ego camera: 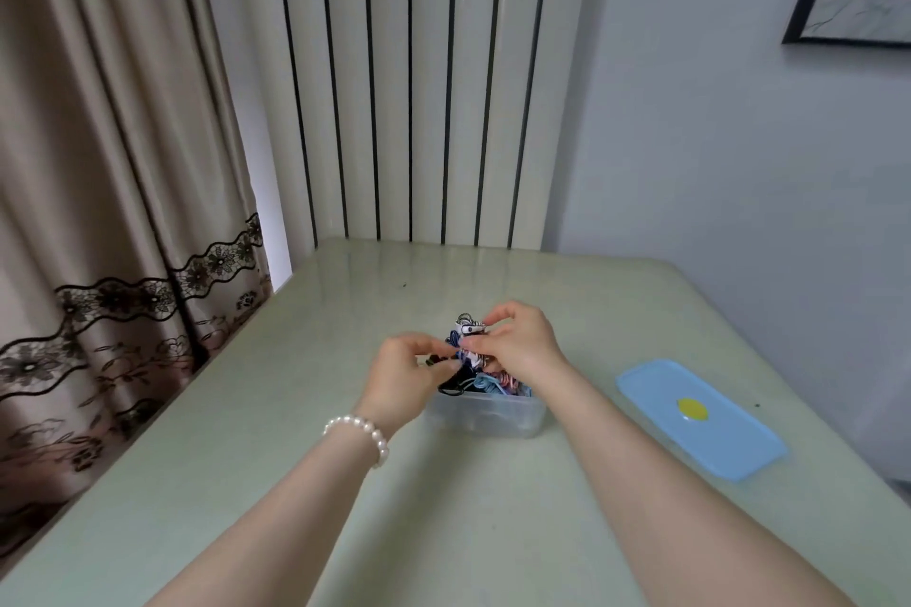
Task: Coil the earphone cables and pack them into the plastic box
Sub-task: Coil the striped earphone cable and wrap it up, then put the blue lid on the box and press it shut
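One head-worn camera is looking forward and down from above the near edge of the table point(296, 409). It is facing the far wall point(715, 138) and the curtain point(98, 163) on the left, with both forearms reaching close underneath.

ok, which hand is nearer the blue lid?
Right. The right hand pinches the earphone bundle above the plastic box, on the side facing the blue lid. The left hand holds cables at the box's far side.
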Tool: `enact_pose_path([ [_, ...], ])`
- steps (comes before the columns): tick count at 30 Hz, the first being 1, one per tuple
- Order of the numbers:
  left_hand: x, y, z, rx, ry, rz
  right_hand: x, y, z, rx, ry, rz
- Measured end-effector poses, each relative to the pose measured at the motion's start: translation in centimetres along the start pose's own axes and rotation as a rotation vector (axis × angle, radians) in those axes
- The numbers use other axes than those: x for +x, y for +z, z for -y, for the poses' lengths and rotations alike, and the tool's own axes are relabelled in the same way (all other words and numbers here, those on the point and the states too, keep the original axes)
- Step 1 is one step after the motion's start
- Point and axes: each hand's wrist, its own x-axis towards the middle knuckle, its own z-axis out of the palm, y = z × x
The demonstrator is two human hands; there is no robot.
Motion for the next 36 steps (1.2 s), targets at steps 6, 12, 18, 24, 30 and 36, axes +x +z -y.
enact_pose_path([
  [6,1.7,0.4,0.1,0.42,0.058,0.119,0.7,0.4,-1.0,-0.368,-0.089,-0.063],
  [12,4.0,-0.2,-0.5,0.796,0.146,0.272,0.7,0.2,-0.9,-0.559,-0.119,-0.044],
  [18,4.6,-0.3,0.6,0.949,0.238,0.257,0.2,0.7,-1.3,-0.558,-0.152,-0.112],
  [24,4.2,-1.2,0.2,0.894,0.205,0.256,-0.1,1.6,-1.8,-0.581,-0.206,-0.08],
  [30,4.0,-1.2,1.5,0.478,0.198,-0.021,-0.4,0.2,-2.8,-0.74,-0.329,0.139],
  [36,3.4,1.7,1.1,0.751,0.37,0.322,-1.2,-3.9,-2.7,-0.537,-0.433,0.001],
])
